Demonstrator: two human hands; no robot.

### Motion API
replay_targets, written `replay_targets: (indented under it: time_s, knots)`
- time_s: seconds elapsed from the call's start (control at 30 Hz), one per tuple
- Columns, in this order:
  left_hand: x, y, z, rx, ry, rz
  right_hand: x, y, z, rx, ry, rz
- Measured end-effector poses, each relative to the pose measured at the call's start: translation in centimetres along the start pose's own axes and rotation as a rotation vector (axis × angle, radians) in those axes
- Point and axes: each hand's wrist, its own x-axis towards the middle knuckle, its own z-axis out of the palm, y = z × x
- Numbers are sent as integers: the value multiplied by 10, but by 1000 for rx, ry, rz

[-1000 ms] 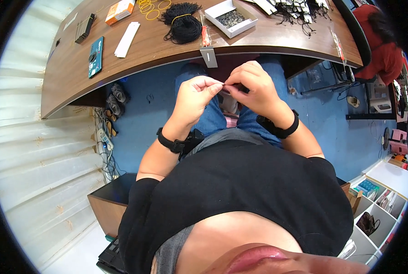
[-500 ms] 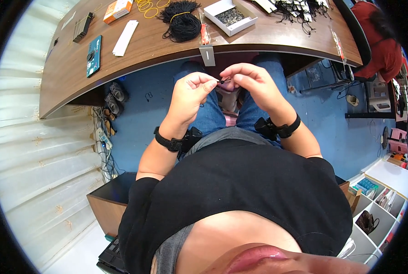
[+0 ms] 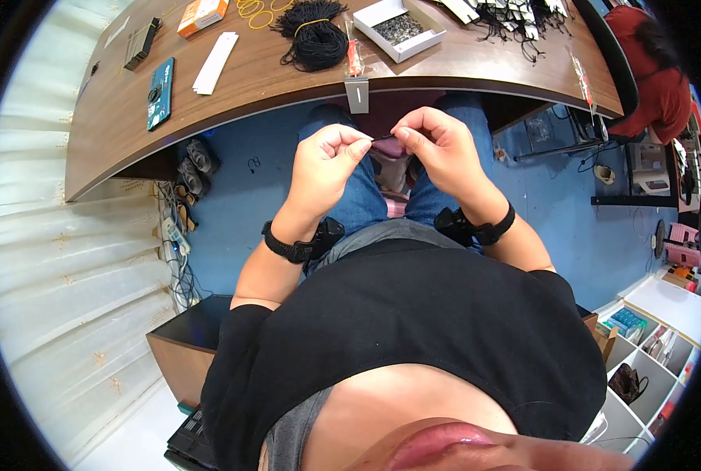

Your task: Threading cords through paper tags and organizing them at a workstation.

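My left hand (image 3: 331, 161) and my right hand (image 3: 437, 145) are raised over my lap, just below the edge of the wooden desk (image 3: 272, 78). Both pinch a small dark piece (image 3: 387, 141) between thumb and fingertips; it is too small to tell what it is. A black band sits on each wrist. On the desk above lie a bundle of black cord (image 3: 312, 35), a white box of small dark parts (image 3: 400, 29), a grey tag (image 3: 356, 93) hanging over the edge and a heap of tagged pieces (image 3: 507, 12).
At the desk's left end are a blue phone (image 3: 159, 93), a white strip (image 3: 214, 63), an orange box (image 3: 201, 14) and yellow rubber bands (image 3: 254, 9). A person in red (image 3: 649, 71) sits at the right. Shoes (image 3: 192, 161) lie under the desk; shelves (image 3: 649, 345) stand lower right.
Both hands have kept together and moved slightly up toward the desk edge, fingers shifting on the small dark piece.
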Motion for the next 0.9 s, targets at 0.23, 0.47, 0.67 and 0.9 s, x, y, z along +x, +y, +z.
replay_targets:
  time_s: [0.23,0.47,0.67,0.9]
  knots:
    - [2,-7,-6,-36,9,-26,2,14,5,-93,92,-153]
    - [10,-17,-17,-108,-112,-290,9,18,14,-591,-76,-580]
    - [16,-20,-25,-163,-27,-311,19,26,6,-687,240,-517]
    - [23,-27,-44,38,78,-125,18,35,1,-654,143,-363]
